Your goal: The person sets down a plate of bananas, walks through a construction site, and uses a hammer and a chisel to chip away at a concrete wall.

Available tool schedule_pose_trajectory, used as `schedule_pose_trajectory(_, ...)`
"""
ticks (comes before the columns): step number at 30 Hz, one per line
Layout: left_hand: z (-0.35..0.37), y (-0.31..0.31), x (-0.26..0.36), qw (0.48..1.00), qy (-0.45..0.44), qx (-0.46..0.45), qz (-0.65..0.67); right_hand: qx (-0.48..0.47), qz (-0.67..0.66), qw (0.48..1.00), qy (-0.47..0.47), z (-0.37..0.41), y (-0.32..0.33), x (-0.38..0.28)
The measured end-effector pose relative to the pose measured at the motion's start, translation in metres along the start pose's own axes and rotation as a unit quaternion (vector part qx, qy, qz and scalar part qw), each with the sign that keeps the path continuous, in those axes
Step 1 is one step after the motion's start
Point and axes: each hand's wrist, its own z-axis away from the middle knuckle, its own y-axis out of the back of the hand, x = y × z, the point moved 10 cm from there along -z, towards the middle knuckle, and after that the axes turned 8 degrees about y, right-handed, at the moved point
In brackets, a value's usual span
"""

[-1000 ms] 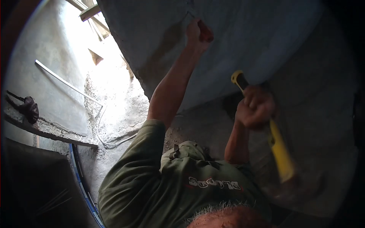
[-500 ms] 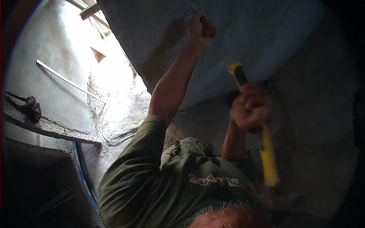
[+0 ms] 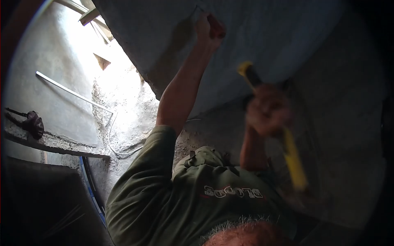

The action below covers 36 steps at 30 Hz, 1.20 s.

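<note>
My left hand (image 3: 209, 30) is raised at arm's length against a grey plastered wall (image 3: 254, 45). Its fingers are closed around a thin nail-like rod (image 3: 198, 8), whose tip meets the wall; most of the rod is hidden by the fingers. Lower and to the right, my right hand (image 3: 269, 110) grips a hammer (image 3: 294, 162) with a yellow and black handle. The handle's butt points up toward the wall, and the hammer's head hangs at the lower end, dark and smeared by motion. A gap separates the hammer from my left hand.
On the left, a white strip (image 3: 74, 92) leans across a brightly lit wall, with a pale cable (image 3: 110, 139) below it. A dark bag-like item (image 3: 35, 124) rests on a ledge (image 3: 57, 147). Wooden pieces (image 3: 89, 16) stick out at the top left.
The hammer has tilted, its lower end swinging up and right while my right hand rises a little. My left hand stays at the wall; the whole view has shifted slightly.
</note>
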Motion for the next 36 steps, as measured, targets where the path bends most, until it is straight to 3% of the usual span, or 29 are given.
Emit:
schedule_pose_trajectory(1, 0.003, 0.006, -0.006, 0.999, 0.011, 0.036, 0.013, -0.050, 0.200, 0.978, -0.039, 0.042, 0.007, 0.035)
schedule_pose_trajectory(2, 0.001, 0.008, -0.007, 0.999, 0.011, 0.034, 0.013, -0.116, 0.313, 0.932, -0.143, 0.094, 0.014, 0.087)
schedule_pose_trajectory(3, 0.000, 0.013, -0.002, 0.999, -0.013, 0.013, -0.030, -0.211, 0.347, 0.854, -0.325, 0.174, 0.026, 0.156)
schedule_pose_trajectory(5, -0.011, 0.005, 0.007, 0.996, -0.045, -0.027, -0.079, -0.173, 0.285, 0.882, -0.332, 0.162, 0.021, 0.129)
schedule_pose_trajectory(7, -0.011, 0.008, -0.001, 0.994, -0.010, -0.105, -0.009, -0.155, 0.215, 0.898, -0.351, 0.144, 0.014, 0.109)
schedule_pose_trajectory(9, -0.015, 0.010, -0.003, 0.998, -0.003, -0.067, -0.007, -0.072, 0.171, 0.927, -0.325, 0.112, 0.025, 0.099)
schedule_pose_trajectory(10, -0.009, 0.018, -0.005, 1.000, 0.002, -0.023, -0.002, -0.075, 0.169, 0.925, -0.333, 0.112, 0.027, 0.098)
schedule_pose_trajectory(13, -0.003, 0.011, -0.004, 0.999, -0.002, -0.042, 0.012, -0.175, 0.248, 0.940, -0.155, 0.087, 0.012, 0.079)
schedule_pose_trajectory(15, -0.005, 0.010, -0.003, 0.998, -0.010, -0.052, 0.024, -0.236, 0.302, 0.923, -0.027, 0.079, 0.002, 0.060)
schedule_pose_trajectory(16, -0.005, 0.011, -0.007, 0.998, -0.015, -0.061, 0.033, -0.238, 0.304, 0.922, -0.030, 0.095, 0.003, 0.069)
schedule_pose_trajectory(18, -0.005, 0.021, -0.014, 0.999, 0.002, -0.048, 0.001, -0.273, 0.358, 0.873, -0.189, 0.140, 0.001, 0.121)
schedule_pose_trajectory(20, -0.023, 0.008, 0.008, 0.998, -0.013, -0.057, -0.031, -0.231, 0.300, 0.906, -0.186, 0.121, 0.005, 0.123)
schedule_pose_trajectory(22, -0.011, 0.024, -0.008, 1.000, -0.004, 0.007, -0.019, -0.191, 0.263, 0.916, -0.233, 0.134, 0.031, 0.103)
schedule_pose_trajectory(25, -0.013, 0.017, -0.006, 0.997, 0.001, -0.072, 0.002, -0.176, 0.254, 0.913, -0.266, 0.125, 0.044, 0.108)
schedule_pose_trajectory(27, -0.011, 0.020, -0.008, 0.998, 0.005, -0.068, 0.003, -0.096, -0.005, 0.946, -0.309, 0.065, 0.023, 0.083)
schedule_pose_trajectory(28, -0.012, 0.017, -0.010, 0.997, 0.007, -0.070, 0.007, -0.096, -0.003, 0.947, -0.306, 0.065, 0.022, 0.086)
schedule_pose_trajectory(30, -0.009, 0.018, -0.010, 0.999, 0.016, -0.028, 0.018, -0.261, 0.274, 0.887, -0.266, 0.079, 0.017, 0.093)
schedule_pose_trajectory(31, -0.006, 0.024, -0.009, 0.999, 0.021, 0.016, 0.027, -0.260, 0.275, 0.887, -0.265, 0.082, 0.019, 0.095)
schedule_pose_trajectory(32, -0.003, 0.037, -0.009, 0.999, 0.021, 0.015, 0.027, -0.296, 0.250, 0.846, -0.367, 0.103, 0.023, 0.110)
schedule_pose_trajectory(33, -0.001, 0.059, -0.014, 0.995, 0.038, -0.004, -0.094, -0.323, 0.221, 0.793, -0.466, 0.129, 0.027, 0.120)
schedule_pose_trajectory(34, -0.005, 0.070, -0.016, 0.976, 0.046, -0.032, -0.212, -0.319, 0.222, 0.799, -0.459, 0.137, 0.033, 0.119)
schedule_pose_trajectory(36, 0.010, 0.079, -0.006, 0.955, -0.005, -0.048, -0.294, -0.290, 0.231, 0.815, -0.445, 0.154, 0.051, 0.109)
